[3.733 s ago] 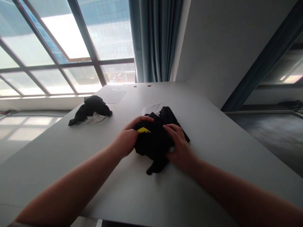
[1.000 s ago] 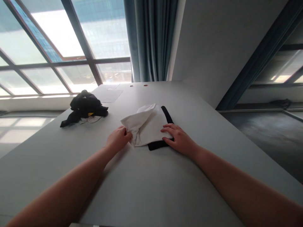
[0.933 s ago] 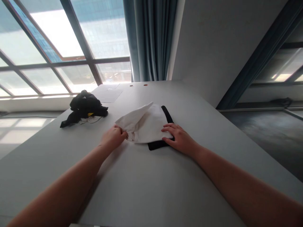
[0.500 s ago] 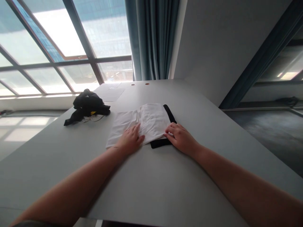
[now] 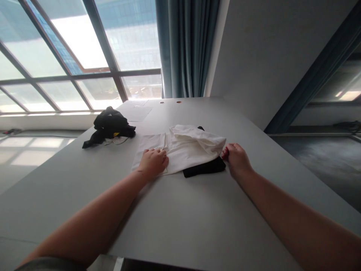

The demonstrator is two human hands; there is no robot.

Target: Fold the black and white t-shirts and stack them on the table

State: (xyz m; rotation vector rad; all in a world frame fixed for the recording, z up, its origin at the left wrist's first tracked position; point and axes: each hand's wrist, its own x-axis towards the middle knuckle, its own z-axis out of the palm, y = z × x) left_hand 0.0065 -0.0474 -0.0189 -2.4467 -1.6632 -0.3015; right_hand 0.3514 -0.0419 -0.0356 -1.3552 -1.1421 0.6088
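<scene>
A white garment (image 5: 191,150) lies folded on the table; its exact kind does not show. Under its right half is a flat black piece (image 5: 204,168), visible along the near edge and at a far corner. My left hand (image 5: 153,161) rests on the garment's left part, fingers curled into the cloth by a crease. At the right end, my right hand (image 5: 237,158) is closed in a pinch on the garment's edge, which is drawn out and slightly raised over the black piece. The fingertips of both hands are partly hidden.
On the table (image 5: 169,218), a crumpled black cloth bundle (image 5: 111,124) with a yellow spot lies at the far left. White paper sheets (image 5: 138,113) lie behind it. Two round holes are near the far edge. A blue curtain (image 5: 187,49) hangs beyond, beside large windows.
My right hand has moved right, pulling the garment's edge over the black piece and covering more of its right side. My left hand's fingers have curled in. The view has shifted slightly.
</scene>
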